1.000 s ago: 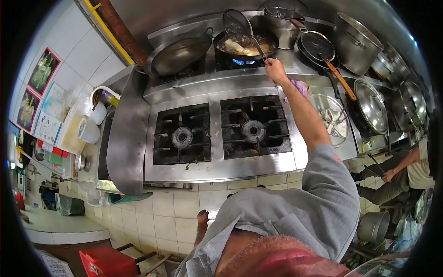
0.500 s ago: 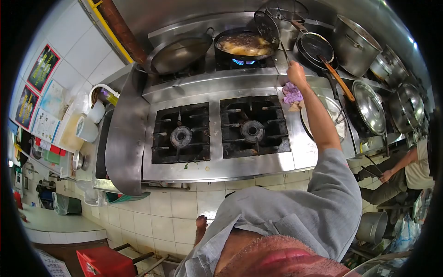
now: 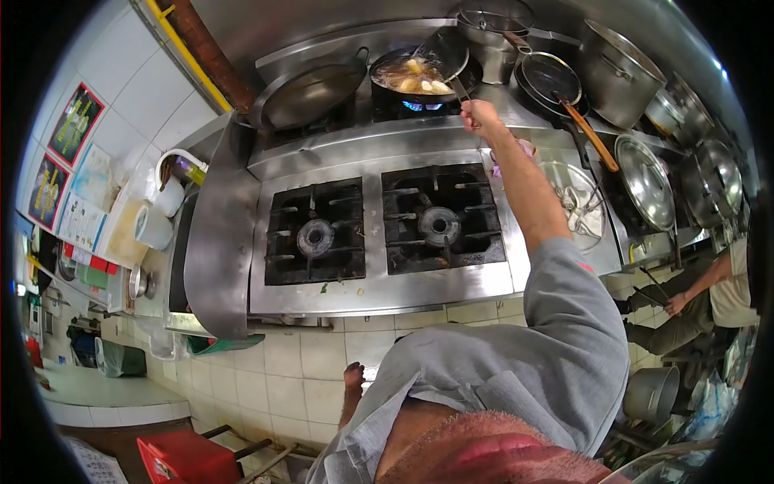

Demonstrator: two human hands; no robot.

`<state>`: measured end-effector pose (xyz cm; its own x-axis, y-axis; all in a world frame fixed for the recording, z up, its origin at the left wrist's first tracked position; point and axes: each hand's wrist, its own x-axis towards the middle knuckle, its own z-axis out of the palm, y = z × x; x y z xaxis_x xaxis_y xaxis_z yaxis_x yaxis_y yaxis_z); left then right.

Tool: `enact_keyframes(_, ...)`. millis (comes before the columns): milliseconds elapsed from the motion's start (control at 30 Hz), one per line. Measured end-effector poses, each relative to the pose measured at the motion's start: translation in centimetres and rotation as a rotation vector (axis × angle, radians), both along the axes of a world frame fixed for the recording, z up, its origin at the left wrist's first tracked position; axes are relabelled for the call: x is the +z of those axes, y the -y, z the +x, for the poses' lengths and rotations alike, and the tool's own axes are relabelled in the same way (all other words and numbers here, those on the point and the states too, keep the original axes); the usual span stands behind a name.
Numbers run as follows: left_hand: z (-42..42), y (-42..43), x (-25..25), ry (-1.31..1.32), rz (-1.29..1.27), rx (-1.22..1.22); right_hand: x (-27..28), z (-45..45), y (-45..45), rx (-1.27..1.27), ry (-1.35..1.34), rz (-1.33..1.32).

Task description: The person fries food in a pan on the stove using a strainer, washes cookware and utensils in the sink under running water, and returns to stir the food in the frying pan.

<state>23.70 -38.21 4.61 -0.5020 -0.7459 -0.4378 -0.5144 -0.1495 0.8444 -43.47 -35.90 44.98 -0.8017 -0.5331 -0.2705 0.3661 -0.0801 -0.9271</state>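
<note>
My right hand [image 3: 481, 118] is closed around the handle of a round mesh skimmer [image 3: 448, 53]. The skimmer's head is tilted over the right side of a wok [image 3: 383, 90]. Golden and pale food pieces [image 3: 413, 84] lie in bubbling oil inside the wok, and a blue flame [image 3: 422, 106] burns under it. My left hand [image 3: 353, 374] hangs low beside my body over the floor, with its fingers curled in and nothing visible in them.
A large empty wok [image 3: 310, 97] sits left of the hot one. Two burners [image 3: 439, 227] stand in front. Right are a strainer [image 3: 549, 77], a stockpot [image 3: 619, 77], lids [image 3: 644, 182] and a round metal tray [image 3: 582, 234]. Another person's hand [image 3: 676, 305] holds a dark stick-like object.
My right hand has moved left and slightly up, bringing the skimmer lower over the wok. Foam in the oil has thinned, showing separate pieces. My left hand has risen slightly.
</note>
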Motion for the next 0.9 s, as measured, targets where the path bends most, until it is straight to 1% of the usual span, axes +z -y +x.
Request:
enact_keyframes(33,-0.2,0.0,0.0,-0.025,0.009,0.041,0.0,0.3,-0.1,0.000,-0.016,-0.015)
enact_keyframes(67,-0.5,0.0,-0.1,-0.024,0.008,0.028,-0.1,0.5,-0.2,-0.014,-0.015,-0.016)
enact_keyframes(133,-1.7,-0.4,1.8,0.040,0.095,0.094,-0.1,0.8,-0.4,0.019,-0.074,-0.009)
enact_keyframes(267,-3.3,-1.6,6.1,0.173,0.264,0.257,0.0,1.4,-1.0,-0.010,-0.168,0.018)
enact_keyframes(300,-3.3,-1.6,5.9,0.174,0.264,0.259,-0.6,1.0,-0.9,-0.016,-0.223,0.024)
enact_keyframes(333,-3.2,-1.4,5.4,0.186,0.252,0.206,-0.4,1.2,-1.3,-0.012,-0.222,0.024)
enact_keyframes(367,-3.1,-1.3,4.9,0.195,0.239,0.155,-0.3,1.3,-1.7,-0.011,-0.285,0.068)
enact_keyframes(400,-3.0,-1.2,4.4,0.195,0.240,0.161,-0.2,1.5,-2.0,-0.008,-0.349,0.113)
enact_keyframes(533,-2.3,-0.9,1.6,0.190,0.097,0.044,-0.8,1.2,-2.7,0.002,-0.385,0.087)
enact_keyframes(600,-2.3,-0.8,0.9,0.188,0.060,0.016,-1.0,1.4,-3.1,-0.017,-0.477,0.150)
enact_keyframes(633,-2.3,-0.9,0.7,0.175,0.054,0.009,-1.1,1.4,-3.2,-0.014,-0.477,0.149)
enact_keyframes(667,-2.3,-1.0,0.5,0.164,0.050,0.003,-1.4,1.5,-3.2,-0.057,-0.594,0.251)
enact_keyframes(700,-2.2,-1.1,0.5,0.153,0.046,-0.004,-1.4,1.7,-3.4,-0.101,-0.709,0.353)
enact_keyframes(767,-2.3,-1.3,0.3,0.127,0.034,-0.020,-1.1,1.9,-4.1,-0.117,-0.727,0.382)
enact_keyframes(800,-2.8,-1.5,1.2,0.126,0.032,-0.018,-0.9,2.1,-4.3,-0.135,-0.747,0.410)
enact_keyframes(867,-3.9,-2.3,3.1,0.201,0.150,0.112,-1.3,2.1,-4.7,-0.161,-0.758,0.401)
enact_keyframes(900,-4.2,-2.4,3.3,0.200,0.149,0.113,-1.3,2.2,-4.9,-0.190,-0.769,0.392)
